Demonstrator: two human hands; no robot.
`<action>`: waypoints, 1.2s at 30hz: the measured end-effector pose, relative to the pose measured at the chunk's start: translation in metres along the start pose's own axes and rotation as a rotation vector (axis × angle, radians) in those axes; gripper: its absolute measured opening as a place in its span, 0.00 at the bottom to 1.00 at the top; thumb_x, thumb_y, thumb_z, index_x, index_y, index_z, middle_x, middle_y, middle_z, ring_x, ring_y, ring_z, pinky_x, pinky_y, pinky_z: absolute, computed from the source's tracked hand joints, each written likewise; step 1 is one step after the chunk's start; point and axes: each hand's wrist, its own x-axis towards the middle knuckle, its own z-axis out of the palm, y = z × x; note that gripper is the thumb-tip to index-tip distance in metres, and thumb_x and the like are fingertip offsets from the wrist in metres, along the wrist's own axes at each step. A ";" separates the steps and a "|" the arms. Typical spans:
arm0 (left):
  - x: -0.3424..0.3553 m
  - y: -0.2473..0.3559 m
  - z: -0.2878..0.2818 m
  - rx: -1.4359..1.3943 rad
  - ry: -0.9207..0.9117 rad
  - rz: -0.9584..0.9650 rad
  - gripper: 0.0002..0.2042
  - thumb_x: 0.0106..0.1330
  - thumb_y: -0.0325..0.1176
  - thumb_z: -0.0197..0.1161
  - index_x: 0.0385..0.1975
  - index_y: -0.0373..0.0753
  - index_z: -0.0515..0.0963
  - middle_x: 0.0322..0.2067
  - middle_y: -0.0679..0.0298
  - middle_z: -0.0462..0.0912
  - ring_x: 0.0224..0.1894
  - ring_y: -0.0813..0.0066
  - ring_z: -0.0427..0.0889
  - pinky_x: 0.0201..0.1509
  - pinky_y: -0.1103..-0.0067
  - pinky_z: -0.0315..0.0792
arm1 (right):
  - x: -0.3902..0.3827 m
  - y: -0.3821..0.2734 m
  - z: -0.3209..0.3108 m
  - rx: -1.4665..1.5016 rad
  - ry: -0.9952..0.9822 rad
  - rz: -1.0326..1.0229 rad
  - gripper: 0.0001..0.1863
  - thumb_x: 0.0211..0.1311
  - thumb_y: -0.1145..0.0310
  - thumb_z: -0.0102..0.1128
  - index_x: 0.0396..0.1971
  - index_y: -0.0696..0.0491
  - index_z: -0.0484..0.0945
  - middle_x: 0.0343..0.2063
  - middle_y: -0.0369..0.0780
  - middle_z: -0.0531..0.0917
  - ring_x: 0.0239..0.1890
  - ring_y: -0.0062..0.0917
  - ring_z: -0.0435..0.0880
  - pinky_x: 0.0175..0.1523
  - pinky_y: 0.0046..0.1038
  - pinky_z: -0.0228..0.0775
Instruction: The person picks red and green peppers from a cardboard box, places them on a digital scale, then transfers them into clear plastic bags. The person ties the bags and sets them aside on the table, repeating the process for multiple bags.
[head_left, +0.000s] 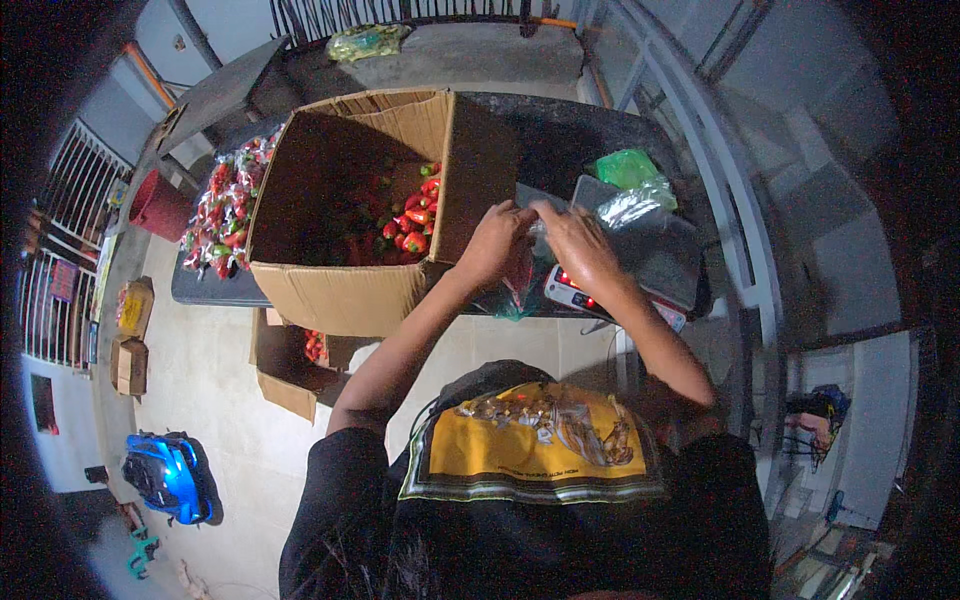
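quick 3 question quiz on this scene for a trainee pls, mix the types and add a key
1. True or false: the left hand and right hand are close together above a clear plastic bag.
2. What colour glows on the white scale? A green, B red, C blue
3. What lies on the dark table, just left of the large cardboard box?

Key: 1 true; 2 B; 3 bagged peppers.
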 end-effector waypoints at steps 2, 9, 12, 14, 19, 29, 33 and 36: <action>-0.002 -0.020 -0.010 -0.142 -0.123 0.025 0.15 0.46 0.28 0.61 0.37 0.35 0.76 0.37 0.50 0.77 0.47 0.48 0.71 0.54 0.66 0.65 | -0.002 0.007 0.012 0.363 -0.125 0.158 0.13 0.48 0.75 0.58 0.36 0.57 0.72 0.25 0.48 0.78 0.34 0.39 0.79 0.41 0.36 0.67; -0.001 0.018 -0.089 -0.605 -0.330 -0.119 0.06 0.50 0.27 0.60 0.27 0.34 0.76 0.23 0.50 0.76 0.26 0.55 0.76 0.31 0.71 0.68 | -0.010 -0.005 0.008 0.664 -0.046 0.008 0.08 0.57 0.72 0.54 0.25 0.60 0.69 0.19 0.38 0.71 0.25 0.16 0.68 0.31 0.24 0.62; -0.006 0.011 -0.098 -0.459 -0.307 -0.045 0.06 0.50 0.26 0.59 0.28 0.35 0.76 0.23 0.51 0.77 0.24 0.55 0.76 0.28 0.72 0.68 | -0.014 -0.018 -0.002 0.767 -0.203 0.093 0.09 0.57 0.69 0.56 0.26 0.59 0.70 0.21 0.42 0.75 0.26 0.22 0.73 0.33 0.28 0.64; -0.011 0.001 -0.089 -0.402 -0.264 -0.031 0.06 0.50 0.25 0.58 0.29 0.37 0.77 0.23 0.52 0.78 0.23 0.56 0.75 0.27 0.72 0.69 | -0.013 -0.027 -0.008 0.768 -0.168 0.046 0.10 0.59 0.68 0.53 0.25 0.60 0.70 0.20 0.38 0.72 0.25 0.18 0.69 0.32 0.25 0.62; -0.011 0.004 -0.088 -0.841 -0.435 -0.337 0.11 0.61 0.34 0.57 0.41 0.37 0.72 0.34 0.65 0.77 0.35 0.74 0.73 0.40 0.77 0.68 | 0.005 -0.012 -0.003 0.827 -0.021 -0.044 0.11 0.62 0.67 0.50 0.25 0.60 0.69 0.19 0.35 0.71 0.25 0.13 0.67 0.32 0.20 0.62; 0.017 0.019 -0.098 -1.001 -0.396 -0.495 0.07 0.59 0.31 0.61 0.33 0.36 0.74 0.27 0.65 0.78 0.32 0.78 0.75 0.37 0.82 0.69 | -0.002 0.019 -0.012 0.820 0.041 -0.019 0.12 0.63 0.66 0.50 0.25 0.61 0.70 0.19 0.37 0.73 0.27 0.16 0.71 0.35 0.21 0.63; 0.032 0.029 -0.111 -0.250 -0.319 0.009 0.12 0.52 0.30 0.62 0.35 0.36 0.75 0.36 0.56 0.77 0.41 0.63 0.76 0.43 0.74 0.70 | -0.019 0.030 -0.017 0.793 0.007 0.045 0.13 0.64 0.67 0.48 0.25 0.61 0.70 0.20 0.38 0.73 0.27 0.17 0.72 0.35 0.22 0.63; 0.038 0.044 -0.119 0.065 -0.250 0.272 0.13 0.49 0.30 0.63 0.36 0.35 0.75 0.41 0.53 0.75 0.45 0.56 0.74 0.47 0.69 0.70 | -0.038 0.027 -0.037 0.818 0.094 0.070 0.12 0.64 0.68 0.47 0.25 0.62 0.69 0.21 0.37 0.73 0.27 0.18 0.72 0.36 0.22 0.64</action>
